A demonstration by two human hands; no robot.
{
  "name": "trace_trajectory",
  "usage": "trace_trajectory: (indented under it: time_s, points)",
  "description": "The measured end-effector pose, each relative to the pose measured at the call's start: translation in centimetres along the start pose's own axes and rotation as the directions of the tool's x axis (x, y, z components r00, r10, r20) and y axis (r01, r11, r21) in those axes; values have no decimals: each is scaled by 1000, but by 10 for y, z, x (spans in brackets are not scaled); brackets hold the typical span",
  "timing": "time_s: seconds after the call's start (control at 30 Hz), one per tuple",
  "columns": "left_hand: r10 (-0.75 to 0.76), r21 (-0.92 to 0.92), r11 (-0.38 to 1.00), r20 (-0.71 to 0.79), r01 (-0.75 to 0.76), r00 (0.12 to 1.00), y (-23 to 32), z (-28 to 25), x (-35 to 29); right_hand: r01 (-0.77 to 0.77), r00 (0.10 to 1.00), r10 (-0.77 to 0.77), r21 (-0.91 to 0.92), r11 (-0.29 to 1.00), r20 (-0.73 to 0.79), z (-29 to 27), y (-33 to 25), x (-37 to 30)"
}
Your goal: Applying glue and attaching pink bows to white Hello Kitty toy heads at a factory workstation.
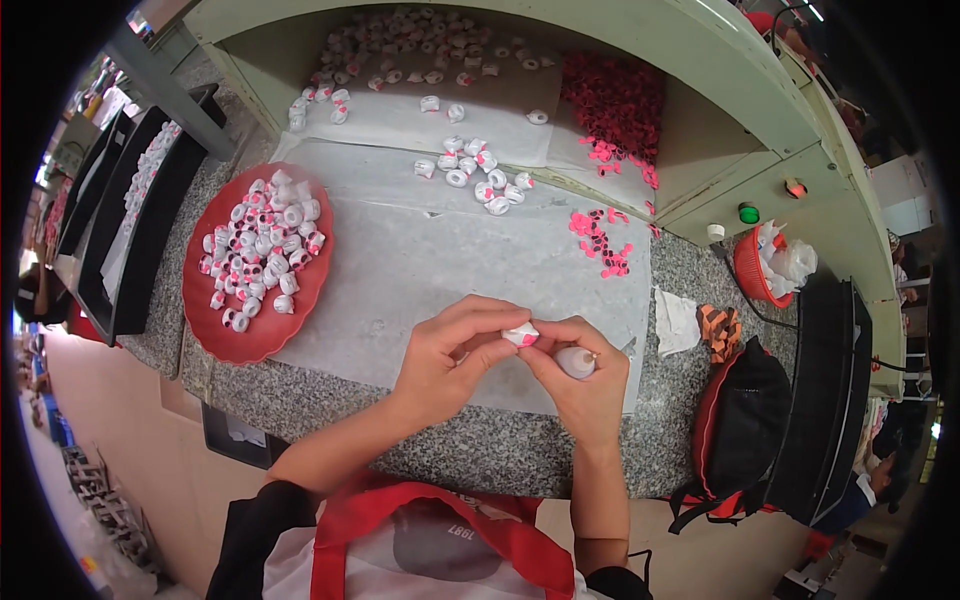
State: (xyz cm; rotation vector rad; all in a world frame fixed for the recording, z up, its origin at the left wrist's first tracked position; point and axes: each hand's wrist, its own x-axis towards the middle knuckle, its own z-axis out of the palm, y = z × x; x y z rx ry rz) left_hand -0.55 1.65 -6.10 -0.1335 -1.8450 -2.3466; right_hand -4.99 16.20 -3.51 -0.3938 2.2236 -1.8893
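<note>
Both hands meet over the near part of the paper-covered worktop. My left hand [450, 350] pinches a small white rounded piece with a pink patch [520, 334] between thumb and fingertips. From the other side, the thumb and index finger of my right hand [580, 375] press on the same piece. A small whitish squeeze bottle [575, 362] is also tucked in my right hand, its nozzle by the index finger. Beyond my hands lies a loose group of similar white pieces [497, 205]. Small pink and black parts [612, 262] are scattered to their right.
A red scalloped plate [205, 315] heaped with white-and-pink pieces stands at the left. More white pieces [400, 45] and a pile of pink parts [610, 100] fill the green cabinet. At right are a red basket [745, 268], cloths [677, 322] and a black bag [750, 420].
</note>
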Motion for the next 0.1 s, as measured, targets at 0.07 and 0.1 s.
trace_trajectory:
  time_s: [0.07,0.1]
  points:
    - [33,113,993,-30,-30,999,-3,1,-1,-1,1000,1,15,1000,6,1,6,2]
    - [-23,95,995,-47,28,999,-6,2,0,-16,1000,16,10,1000,1,1,10,2]
